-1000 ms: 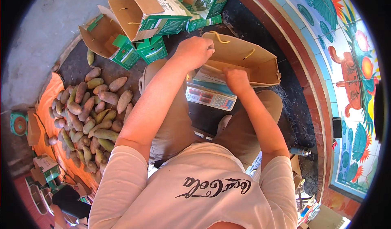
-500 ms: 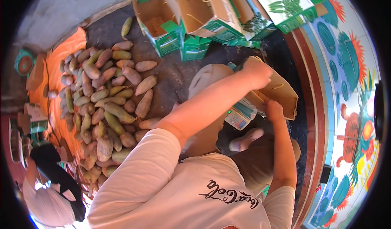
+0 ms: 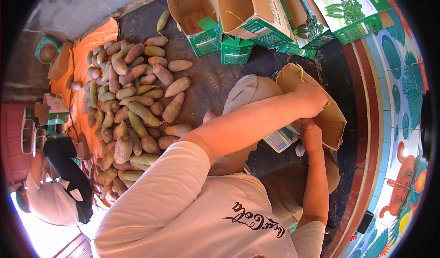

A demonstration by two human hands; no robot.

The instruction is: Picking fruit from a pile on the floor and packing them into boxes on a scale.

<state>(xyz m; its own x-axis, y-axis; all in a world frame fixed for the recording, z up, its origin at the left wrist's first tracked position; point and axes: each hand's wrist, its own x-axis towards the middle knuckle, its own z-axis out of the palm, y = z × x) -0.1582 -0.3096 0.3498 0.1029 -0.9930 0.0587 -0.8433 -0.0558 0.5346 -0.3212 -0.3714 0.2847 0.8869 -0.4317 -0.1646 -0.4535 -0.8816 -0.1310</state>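
Observation:
An open cardboard box (image 3: 337, 125) with brown insides and yellow cord handles lies tilted in front of me. My left hand (image 3: 310, 100) is curled inside its opening, near a cord; what its fingers hold, if anything, is hidden. Just nearer to me, my right hand (image 3: 311, 135) grips the box at its lower edge. Partly under my left forearm, a small digital scale (image 3: 277, 141) stands on the dark floor sheet beside the box.
A big heap of sweet-potato-like tubers (image 3: 133, 106) lies to my left on dark and orange sheeting. Several open green-and-white cartons (image 3: 256, 26) stand ahead. A painted tile wall (image 3: 403, 120) runs along the right. Another person (image 3: 52, 198) bends over at the far left.
My left hand has moved from the box's upper rim down and right into its opening. My right hand stays at the lower edge. The view has shifted slightly.

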